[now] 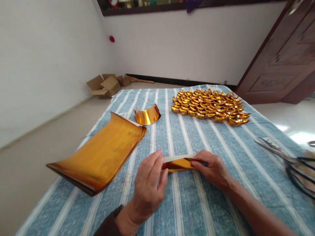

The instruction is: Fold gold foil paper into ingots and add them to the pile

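Both hands, left (147, 183) and right (213, 170), pinch a half-folded gold sheet (178, 163) at frame centre. Many finished ingots (210, 106) sit upper right; a thick stack (100, 152) of sheets remains at left.

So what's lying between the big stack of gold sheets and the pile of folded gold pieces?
One curled gold sheet on the striped cloth, seen from the head camera.

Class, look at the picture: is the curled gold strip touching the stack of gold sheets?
Apart. The head view shows striped cloth between the curled gold strip and the stack of gold sheets.
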### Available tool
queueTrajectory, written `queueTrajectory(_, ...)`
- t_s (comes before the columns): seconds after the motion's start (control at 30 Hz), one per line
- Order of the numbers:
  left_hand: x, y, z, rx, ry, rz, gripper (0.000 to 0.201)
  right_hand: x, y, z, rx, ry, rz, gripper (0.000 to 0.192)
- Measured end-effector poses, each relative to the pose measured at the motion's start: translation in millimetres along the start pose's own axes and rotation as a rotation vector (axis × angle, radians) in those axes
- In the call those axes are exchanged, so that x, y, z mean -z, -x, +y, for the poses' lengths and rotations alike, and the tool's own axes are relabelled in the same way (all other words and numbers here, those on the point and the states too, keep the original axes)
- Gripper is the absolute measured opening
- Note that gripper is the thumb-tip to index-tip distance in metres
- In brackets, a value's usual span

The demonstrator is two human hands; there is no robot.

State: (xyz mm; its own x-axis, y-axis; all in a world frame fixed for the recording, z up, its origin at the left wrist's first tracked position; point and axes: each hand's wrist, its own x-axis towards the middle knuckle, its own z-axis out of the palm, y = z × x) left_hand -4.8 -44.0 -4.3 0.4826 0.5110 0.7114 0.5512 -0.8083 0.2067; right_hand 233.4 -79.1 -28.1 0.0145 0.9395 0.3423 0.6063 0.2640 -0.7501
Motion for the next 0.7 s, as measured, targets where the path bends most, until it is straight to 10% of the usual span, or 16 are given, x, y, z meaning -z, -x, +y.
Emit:
queueTrajectory(0.2,-1.3,7,34,-0.282,0.021,-0.275,0.033,-2,1,2,-0.007,0.012,0.010,0.013)
queueTrajectory(0.7,-16.5,13,27,-0.217,-0.009,-0.520,0.058,-12,7,5,0.000,0.096,0.210,0.019)
